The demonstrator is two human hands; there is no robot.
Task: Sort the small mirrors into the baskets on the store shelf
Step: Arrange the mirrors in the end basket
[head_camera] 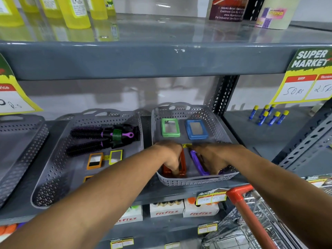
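Right now both hands are down in the near end of the right basket [194,180]. The left hand [170,157] has its grip clamped on a red-orange mirror [182,164], and the right hand [212,159] is closed around a purple mirror [197,162]. Both frames stand tilted on edge, so to my eye the job is to lay each flat, side by side, without letting them knock. Farther back in that basket, a green mirror [170,127] and a blue mirror [196,129] lie flat, apart. To the left, the middle basket [53,168] holds two hairbrushes [100,139] at its far end and small orange [94,160] and yellow mirrors [115,156] nearer.
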